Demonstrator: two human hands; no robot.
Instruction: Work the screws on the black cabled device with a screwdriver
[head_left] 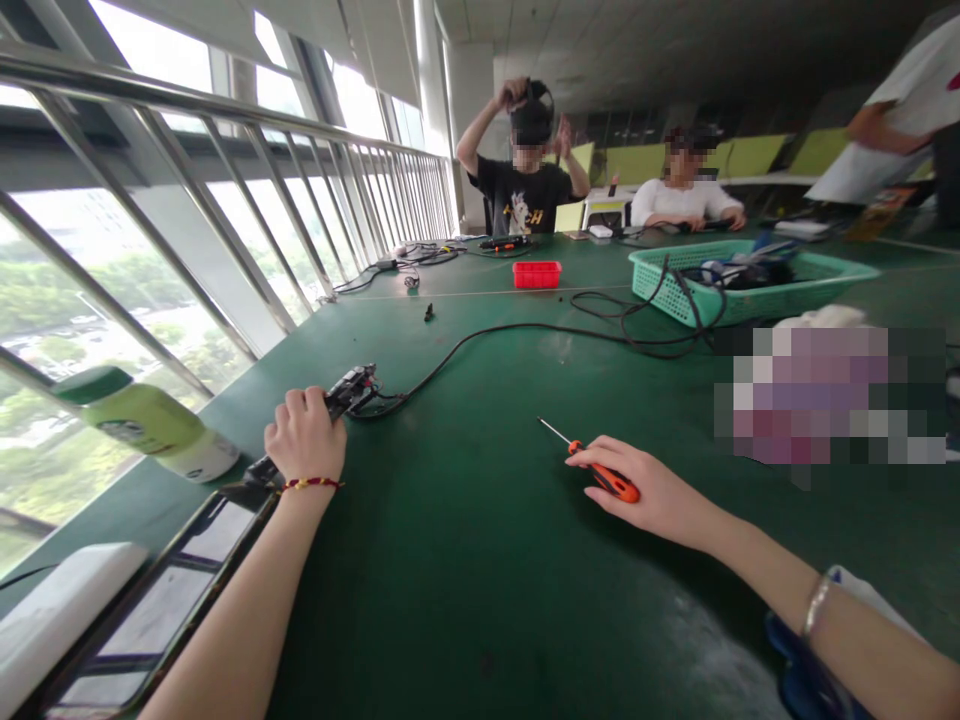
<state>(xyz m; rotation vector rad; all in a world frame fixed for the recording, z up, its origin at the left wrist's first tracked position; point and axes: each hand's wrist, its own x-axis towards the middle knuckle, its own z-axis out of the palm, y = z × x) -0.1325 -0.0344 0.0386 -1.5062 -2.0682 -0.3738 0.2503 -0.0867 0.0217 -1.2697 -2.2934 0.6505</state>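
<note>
My left hand (306,438) is wrapped round a black, long-bodied corded device (351,390) near the table's left side. Its far end looks opened up, with small inner parts and wires showing; my fingers hide its middle. A black cord (480,330) runs from that end across the table to the right. My right hand (637,485) holds a screwdriver (613,482) by its orange and black handle, low over the table. The screwdriver's thin metal shaft points forward and left, apart from the device.
A green bottle (150,425), a phone (172,600) and a white box-like object (71,610) lie at the left edge by the railing. Ahead are a red basket (537,275) and a green basket (675,292) holding dark items. Several people are beyond.
</note>
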